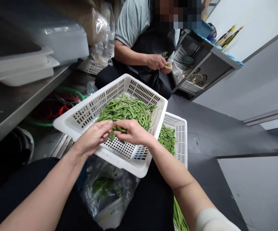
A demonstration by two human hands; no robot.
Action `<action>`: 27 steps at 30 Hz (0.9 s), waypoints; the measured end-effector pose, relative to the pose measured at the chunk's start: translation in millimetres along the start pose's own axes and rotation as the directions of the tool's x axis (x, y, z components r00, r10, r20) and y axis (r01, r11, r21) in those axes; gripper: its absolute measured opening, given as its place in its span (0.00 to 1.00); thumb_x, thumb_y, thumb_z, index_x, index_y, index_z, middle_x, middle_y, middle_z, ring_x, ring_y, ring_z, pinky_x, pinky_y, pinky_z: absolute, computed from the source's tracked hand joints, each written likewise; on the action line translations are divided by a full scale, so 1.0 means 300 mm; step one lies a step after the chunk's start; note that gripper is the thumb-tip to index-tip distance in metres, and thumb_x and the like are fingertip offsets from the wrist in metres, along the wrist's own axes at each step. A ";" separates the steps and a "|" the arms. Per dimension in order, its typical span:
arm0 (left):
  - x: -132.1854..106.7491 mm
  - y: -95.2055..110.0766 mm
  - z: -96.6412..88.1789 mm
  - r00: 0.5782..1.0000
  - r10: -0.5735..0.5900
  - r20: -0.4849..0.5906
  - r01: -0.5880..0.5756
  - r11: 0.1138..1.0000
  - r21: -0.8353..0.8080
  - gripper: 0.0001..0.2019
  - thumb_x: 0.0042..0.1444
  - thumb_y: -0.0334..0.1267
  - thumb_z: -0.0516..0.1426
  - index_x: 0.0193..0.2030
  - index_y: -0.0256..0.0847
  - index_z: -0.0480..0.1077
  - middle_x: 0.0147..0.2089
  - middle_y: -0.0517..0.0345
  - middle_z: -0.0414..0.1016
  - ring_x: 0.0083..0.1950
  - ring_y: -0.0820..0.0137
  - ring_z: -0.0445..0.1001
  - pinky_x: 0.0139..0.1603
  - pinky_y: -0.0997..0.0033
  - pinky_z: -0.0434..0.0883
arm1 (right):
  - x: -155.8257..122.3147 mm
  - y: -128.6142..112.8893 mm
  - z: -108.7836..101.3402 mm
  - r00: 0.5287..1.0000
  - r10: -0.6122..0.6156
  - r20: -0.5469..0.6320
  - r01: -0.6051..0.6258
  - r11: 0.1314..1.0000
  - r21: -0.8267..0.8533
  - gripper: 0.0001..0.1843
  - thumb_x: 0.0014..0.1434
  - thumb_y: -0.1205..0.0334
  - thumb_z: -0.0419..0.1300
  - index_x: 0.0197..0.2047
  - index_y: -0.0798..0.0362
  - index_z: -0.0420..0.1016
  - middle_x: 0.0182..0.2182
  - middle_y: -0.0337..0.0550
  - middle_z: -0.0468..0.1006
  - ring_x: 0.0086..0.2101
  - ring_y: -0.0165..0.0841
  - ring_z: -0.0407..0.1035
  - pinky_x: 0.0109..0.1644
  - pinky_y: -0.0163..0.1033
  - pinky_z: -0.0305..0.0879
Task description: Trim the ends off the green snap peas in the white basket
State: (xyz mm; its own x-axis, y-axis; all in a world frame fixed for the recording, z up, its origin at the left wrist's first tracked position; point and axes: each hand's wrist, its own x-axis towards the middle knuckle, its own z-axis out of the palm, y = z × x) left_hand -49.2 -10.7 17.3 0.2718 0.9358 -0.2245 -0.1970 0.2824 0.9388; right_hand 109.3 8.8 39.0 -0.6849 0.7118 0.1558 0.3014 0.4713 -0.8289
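Green pea pods (129, 110) lie heaped at the far side of a white slotted basket (115, 160). Above the basket's near part my two hands meet, fingertip to fingertip. My right hand (133, 131) is closed around a few pea pods (120, 129), which stick out between thumb and fingers. My left hand (97, 136) pinches at the end of a pod beside them; its fingers are closed, and the tip they grip is mostly hidden. Beneath the basket, a clear plastic bag (110, 192) with green scraps rests between my knees.
Another person's hands (160, 63) hold green pods across from me. A second white basket (181, 141) of pods stands at right, with long green stalks (179, 216) below. Left are a metal shelf (33, 96) and a green basin (41, 123) containing scissors. A rack (201, 64) stands behind.
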 end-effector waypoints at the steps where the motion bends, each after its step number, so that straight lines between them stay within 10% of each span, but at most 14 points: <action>1: -0.003 0.004 -0.003 1.000 -0.020 0.024 0.023 0.993 -0.114 0.19 0.47 0.46 0.60 0.19 0.39 0.57 0.15 0.70 0.50 0.15 0.83 0.43 0.15 0.82 0.44 | 0.008 0.006 -0.004 1.000 0.023 -0.020 -0.020 0.989 0.144 0.04 0.54 0.65 0.56 0.28 0.54 0.65 0.21 0.33 0.64 0.22 0.23 0.57 0.27 0.32 0.55; 4: -0.019 0.028 -0.016 0.999 -0.011 0.047 0.027 0.933 -0.359 0.18 0.49 0.40 0.61 0.19 0.38 0.58 0.16 0.69 0.53 0.15 0.85 0.43 0.14 0.84 0.45 | 0.043 0.042 -0.026 0.957 0.203 -0.205 -0.059 0.835 0.547 0.08 0.55 0.57 0.56 0.34 0.53 0.67 0.22 0.32 0.67 0.19 0.22 0.58 0.21 0.29 0.55; 6: -0.032 0.051 -0.029 1.000 0.017 -0.001 -0.016 0.893 -0.450 0.16 0.50 0.37 0.60 0.18 0.37 0.59 0.17 0.68 0.53 0.15 0.85 0.45 0.14 0.85 0.48 | 0.078 0.082 -0.048 0.849 0.398 -0.347 -0.043 0.707 0.706 0.07 0.55 0.58 0.55 0.33 0.52 0.65 0.22 0.33 0.68 0.20 0.22 0.61 0.21 0.28 0.58; 9: -0.047 0.085 -0.046 0.991 -0.015 -0.136 -0.056 0.863 -0.503 0.14 0.49 0.33 0.59 0.18 0.37 0.58 0.20 0.64 0.61 0.18 0.84 0.56 0.16 0.85 0.55 | 0.130 0.159 -0.054 0.736 0.619 -0.275 -0.232 0.612 0.756 0.04 0.56 0.63 0.52 0.30 0.52 0.62 0.21 0.34 0.68 0.22 0.25 0.64 0.24 0.30 0.63; 13: -0.053 0.103 -0.060 0.927 -0.163 -0.338 -0.015 0.884 -0.467 0.08 0.44 0.27 0.57 0.21 0.38 0.60 0.30 0.59 0.71 0.28 0.78 0.68 0.18 0.85 0.58 | 0.167 0.259 0.047 0.707 0.707 -0.023 -0.705 0.707 0.047 0.08 0.50 0.61 0.61 0.26 0.54 0.65 0.19 0.39 0.69 0.22 0.29 0.65 0.23 0.33 0.63; 15: -0.051 0.100 -0.065 0.924 -0.167 -0.345 0.005 0.906 -0.424 0.07 0.42 0.27 0.57 0.23 0.39 0.61 0.28 0.60 0.69 0.26 0.79 0.67 0.16 0.86 0.56 | 0.177 0.292 0.115 0.708 0.706 -0.020 -0.665 0.656 -0.357 0.10 0.45 0.60 0.65 0.26 0.54 0.68 0.25 0.46 0.74 0.29 0.35 0.70 0.29 0.36 0.66; 18: -0.045 0.088 -0.076 0.958 -0.117 -0.262 0.021 0.939 -0.342 0.09 0.39 0.28 0.57 0.26 0.40 0.61 0.26 0.63 0.66 0.22 0.82 0.61 0.15 0.86 0.48 | 0.187 0.307 0.159 0.744 0.666 -0.047 -0.585 0.616 -0.527 0.11 0.43 0.60 0.66 0.28 0.55 0.69 0.30 0.48 0.76 0.35 0.38 0.71 0.35 0.38 0.67; 22: -0.032 0.057 -0.087 0.979 -0.046 -0.199 0.042 0.999 -0.023 0.10 0.41 0.35 0.57 0.33 0.40 0.64 0.23 0.66 0.63 0.18 0.81 0.51 0.16 0.81 0.45 | 0.161 0.265 0.079 0.734 0.679 0.010 -0.678 0.733 -0.056 0.10 0.48 0.59 0.63 0.28 0.53 0.65 0.17 0.33 0.65 0.18 0.25 0.61 0.21 0.29 0.57; 27: -0.022 0.006 -0.058 0.981 0.119 -0.151 0.010 0.754 0.657 0.10 0.44 0.44 0.54 0.26 0.40 0.70 0.20 0.64 0.65 0.25 0.72 0.63 0.26 0.74 0.59 | 0.058 0.179 -0.018 0.756 0.644 0.121 -0.544 0.514 0.664 0.18 0.44 0.59 0.67 0.27 0.53 0.58 0.14 0.25 0.59 0.13 0.18 0.50 0.14 0.23 0.41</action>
State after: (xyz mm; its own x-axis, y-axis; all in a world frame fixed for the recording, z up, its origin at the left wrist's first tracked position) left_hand -67.8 -12.8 15.8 0.1008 0.9838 -0.1484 0.4728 0.0838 0.8772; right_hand 117.2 49.3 0.2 -0.4038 0.7784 -0.4806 0.0866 -0.4905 -0.8671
